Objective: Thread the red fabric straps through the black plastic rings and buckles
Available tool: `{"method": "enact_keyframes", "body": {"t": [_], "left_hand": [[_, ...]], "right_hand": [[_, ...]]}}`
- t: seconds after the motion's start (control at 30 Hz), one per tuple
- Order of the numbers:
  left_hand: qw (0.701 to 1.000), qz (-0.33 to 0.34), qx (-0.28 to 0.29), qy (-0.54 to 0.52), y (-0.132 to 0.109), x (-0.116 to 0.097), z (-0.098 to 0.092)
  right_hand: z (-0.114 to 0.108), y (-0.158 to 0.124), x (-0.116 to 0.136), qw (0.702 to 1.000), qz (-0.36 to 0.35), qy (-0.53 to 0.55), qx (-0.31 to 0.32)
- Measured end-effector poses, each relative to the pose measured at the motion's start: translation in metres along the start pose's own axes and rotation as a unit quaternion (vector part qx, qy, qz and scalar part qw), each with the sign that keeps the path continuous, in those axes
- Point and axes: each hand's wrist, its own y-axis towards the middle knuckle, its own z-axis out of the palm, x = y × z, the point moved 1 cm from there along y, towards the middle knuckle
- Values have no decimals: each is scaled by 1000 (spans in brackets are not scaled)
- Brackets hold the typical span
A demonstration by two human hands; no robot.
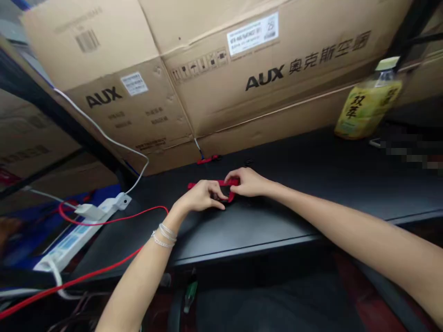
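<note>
A small object with a red frame and a dark middle (pixel 225 190) lies low over the black tabletop, between my two hands. My left hand (pixel 200 196), with silver bracelets on its wrist, has bent fingers at its left and front side. My right hand (pixel 252 182) pinches its right end between thumb and fingers. The fingers cover much of it, so its exact kind cannot be made out. Behind it, a red strip with a black end (pixel 207 160) lies by the boxes, near a small black piece (pixel 248 162).
Large cardboard boxes (pixel 214 101) line the back of the black table (pixel 294 203). A yellow-labelled bottle (pixel 368 103) stands at the back right. To the left are a white power strip (pixel 79 237) with plugs and a red cable (pixel 104 273) running behind my left forearm.
</note>
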Motion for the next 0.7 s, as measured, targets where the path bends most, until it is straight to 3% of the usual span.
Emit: {"method": "enact_keyframes", "body": {"t": [0.13,0.33,0.7], "left_hand": [[1000,-24,8,-1,-1,0,-1],[999,-20,48,9,-4,-1,-2],[998,-5,52,40,-5,-8,-6]], "right_hand": [[-2,-2,1,1000,-2,4,-3],[-2,0,0,998,12,-1,-61],[-13,4,-6,981,99,8,-165]]}}
